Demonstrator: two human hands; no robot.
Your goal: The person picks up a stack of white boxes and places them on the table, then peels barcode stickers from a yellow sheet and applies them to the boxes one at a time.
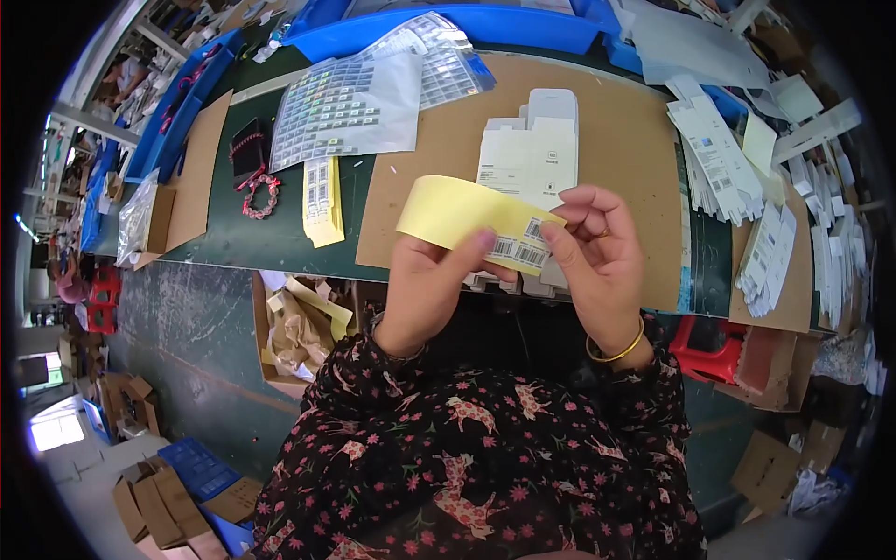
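My left hand (431, 285) grips a yellow backing strip (457, 213) that carries white barcode stickers (519, 248) at its near end. My right hand (597, 257) pinches the sticker end of the same strip with thumb and fingertips. Both hands are raised above the table edge. Behind the strip lies a flattened white carton (534, 149) on a brown cardboard sheet (616, 131). A gold bangle sits on my right wrist.
Sheets of small labels (359, 103) and another yellow sticker strip (322, 201) lie at the left on the green table (243, 238). Stacks of flat white cartons (719, 159) are piled at the right. Blue bins (448, 28) line the back. A box of paper scraps (299, 331) stands below.
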